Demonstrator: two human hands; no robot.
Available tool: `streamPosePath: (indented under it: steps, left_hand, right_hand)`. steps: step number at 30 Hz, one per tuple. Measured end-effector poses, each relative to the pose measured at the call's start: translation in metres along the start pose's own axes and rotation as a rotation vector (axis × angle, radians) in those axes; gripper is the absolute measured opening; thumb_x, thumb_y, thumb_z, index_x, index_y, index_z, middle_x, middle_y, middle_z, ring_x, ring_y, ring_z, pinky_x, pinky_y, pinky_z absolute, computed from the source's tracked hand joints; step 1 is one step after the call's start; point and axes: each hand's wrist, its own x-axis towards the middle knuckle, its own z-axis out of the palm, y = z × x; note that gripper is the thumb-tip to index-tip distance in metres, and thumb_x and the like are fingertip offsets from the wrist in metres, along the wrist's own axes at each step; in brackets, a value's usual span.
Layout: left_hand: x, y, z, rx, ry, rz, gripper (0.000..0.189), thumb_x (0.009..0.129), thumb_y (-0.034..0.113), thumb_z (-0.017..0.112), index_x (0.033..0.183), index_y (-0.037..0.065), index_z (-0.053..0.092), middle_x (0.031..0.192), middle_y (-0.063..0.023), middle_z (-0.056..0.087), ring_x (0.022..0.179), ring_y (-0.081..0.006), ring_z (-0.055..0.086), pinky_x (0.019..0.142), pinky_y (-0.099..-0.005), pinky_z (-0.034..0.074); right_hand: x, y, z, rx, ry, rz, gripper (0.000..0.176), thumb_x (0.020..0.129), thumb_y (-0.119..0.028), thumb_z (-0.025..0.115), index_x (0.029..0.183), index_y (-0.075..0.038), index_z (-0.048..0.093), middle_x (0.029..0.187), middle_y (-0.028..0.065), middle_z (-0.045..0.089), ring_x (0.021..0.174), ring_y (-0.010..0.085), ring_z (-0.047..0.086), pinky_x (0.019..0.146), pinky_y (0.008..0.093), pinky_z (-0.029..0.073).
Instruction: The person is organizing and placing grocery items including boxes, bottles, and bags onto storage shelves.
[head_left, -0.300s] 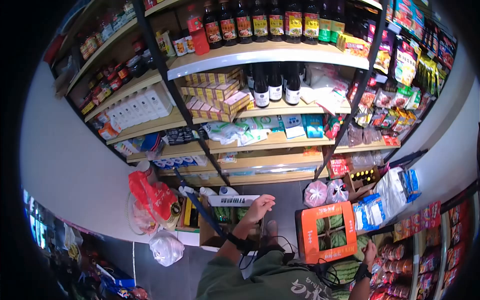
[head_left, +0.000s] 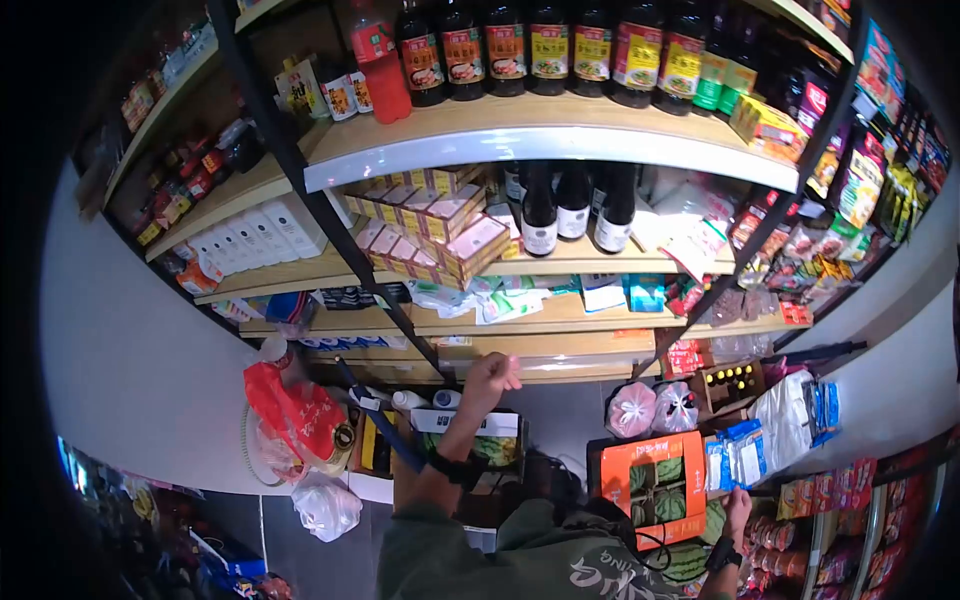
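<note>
My left hand (head_left: 493, 380) is raised in front of the lower shelves, above an open carton of watermelons (head_left: 497, 450). Its fingers are curled in, and nothing shows in them. At the lower right, my right hand (head_left: 738, 508) is beside the orange box (head_left: 618, 480) with watermelons in its window, just below the blue packets (head_left: 740, 455). The fingers of that hand are small in view and drawn together, with no object visible in them. A dark band is on each wrist.
Dark bottles (head_left: 548, 55) line the upper shelf (head_left: 560, 145), above stacked small boxes (head_left: 430, 215). A red bag (head_left: 290, 410) and a white bag (head_left: 327, 508) are at the left. Tied bags (head_left: 632, 408) sit behind the orange box. Snack racks (head_left: 825, 500) stand at the right.
The view has moved closer to the shelves. My left hand has shifted up and left, more over the watermelon carton. My right hand stays near the orange box, now nearer the blue packets.
</note>
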Motion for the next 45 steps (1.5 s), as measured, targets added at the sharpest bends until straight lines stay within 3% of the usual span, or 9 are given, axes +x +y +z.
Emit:
streamPosePath:
  steps: [7, 9, 14, 22, 25, 36, 41, 43, 45]
  left_hand:
    - [0.09, 0.104, -0.053, 0.113, 0.298, 0.362, 0.014, 0.096, 0.011, 0.055, 0.099, -0.001, 0.061, 0.081, -0.0062, 0.065, 0.069, -0.0128, 0.057, 0.067, -0.0253, 0.046]
    - [0.118, 0.149, -0.058, 0.674, 0.474, 0.751, 0.014, 0.09, 0.006, 0.057, 0.102, 0.0, 0.059, 0.096, -0.0144, 0.063, 0.088, -0.0268, 0.06, 0.081, -0.0351, 0.046]
    - [0.177, 0.205, -0.067, 1.01, 0.648, 0.696, 0.032, 0.081, 0.013, 0.063, 0.11, 0.0, 0.057, 0.113, -0.0214, 0.057, 0.107, -0.0403, 0.05, 0.094, -0.0457, 0.04]
    - [0.257, 0.198, -0.108, 1.41, 0.361, 0.223, 0.042, 0.077, 0.032, 0.064, 0.111, 0.006, 0.065, 0.112, -0.0217, 0.063, 0.105, -0.0402, 0.058, 0.09, -0.0485, 0.045]
    - [0.258, 0.199, -0.123, 1.519, 0.481, 0.571, 0.037, 0.08, 0.032, 0.063, 0.105, 0.004, 0.066, 0.099, -0.0217, 0.065, 0.092, -0.0416, 0.061, 0.082, -0.0484, 0.048]
    - [0.202, 0.208, -0.153, 1.103, 0.316, 0.457, 0.04, 0.086, 0.036, 0.059, 0.112, 0.005, 0.062, 0.094, -0.0201, 0.066, 0.09, -0.0424, 0.062, 0.079, -0.0501, 0.049]
    - [0.179, 0.183, -0.176, 0.722, 0.279, 0.582, 0.041, 0.086, 0.013, 0.061, 0.125, 0.0, 0.053, 0.124, -0.0184, 0.056, 0.112, -0.036, 0.055, 0.094, -0.0404, 0.044]
    - [0.18, 0.17, -0.172, 0.662, 0.359, 0.67, 0.046, 0.086, 0.012, 0.061, 0.128, -0.001, 0.049, 0.127, -0.0199, 0.053, 0.112, -0.036, 0.055, 0.095, -0.0397, 0.044]
    - [0.188, 0.14, -0.168, 0.712, 0.571, 0.8, 0.057, 0.083, 0.009, 0.063, 0.133, -0.005, 0.039, 0.132, -0.0243, 0.046, 0.113, -0.0378, 0.054, 0.093, -0.0391, 0.046]
  right_hand:
    - [0.155, -0.22, 0.279, -0.239, -0.701, -0.362, 0.022, 0.09, -0.002, 0.057, 0.112, 0.001, 0.058, 0.109, 0.007, 0.064, 0.103, 0.0146, 0.06, 0.092, 0.0284, 0.045]
    - [0.151, -0.265, 0.331, -0.224, -0.877, -0.445, 0.023, 0.091, -0.002, 0.058, 0.113, 0.0, 0.059, 0.11, 0.0072, 0.065, 0.103, 0.0142, 0.059, 0.091, 0.0282, 0.045]
    - [0.165, -0.322, 0.482, -0.093, -1.119, -0.981, 0.038, 0.082, -0.001, 0.063, 0.119, -0.001, 0.054, 0.117, 0.0162, 0.058, 0.112, 0.0335, 0.056, 0.096, 0.0385, 0.045]
    - [0.174, -0.339, 0.618, -0.087, -0.686, -1.19, 0.053, 0.075, -0.005, 0.063, 0.125, 0.0, 0.046, 0.132, 0.0193, 0.044, 0.125, 0.0385, 0.042, 0.104, 0.0432, 0.037]
    - [0.177, -0.344, 0.635, -0.173, -0.602, -1.256, 0.057, 0.074, -0.007, 0.063, 0.126, 0.001, 0.043, 0.133, 0.0202, 0.042, 0.126, 0.0393, 0.039, 0.106, 0.0444, 0.035]
    - [0.192, -0.372, 0.653, -0.265, -0.525, -1.011, 0.062, 0.079, -0.023, 0.069, 0.127, 0.006, 0.042, 0.117, 0.029, 0.055, 0.107, 0.0448, 0.051, 0.093, 0.0464, 0.041]
    - [0.175, -0.407, 0.688, -0.356, -0.577, -1.005, 0.085, 0.075, -0.052, 0.071, 0.131, 0.005, 0.041, 0.107, 0.0273, 0.062, 0.098, 0.0439, 0.06, 0.089, 0.0427, 0.047]
    - [0.165, -0.415, 0.703, -0.49, -0.668, -0.692, 0.09, 0.068, -0.056, 0.074, 0.129, 0.004, 0.046, 0.114, 0.0255, 0.06, 0.106, 0.0406, 0.059, 0.095, 0.0407, 0.044]
    - [0.169, -0.402, 0.718, -0.517, -0.561, -0.879, 0.09, 0.066, -0.056, 0.075, 0.128, 0.003, 0.048, 0.118, 0.0256, 0.059, 0.111, 0.0397, 0.056, 0.099, 0.0402, 0.041]
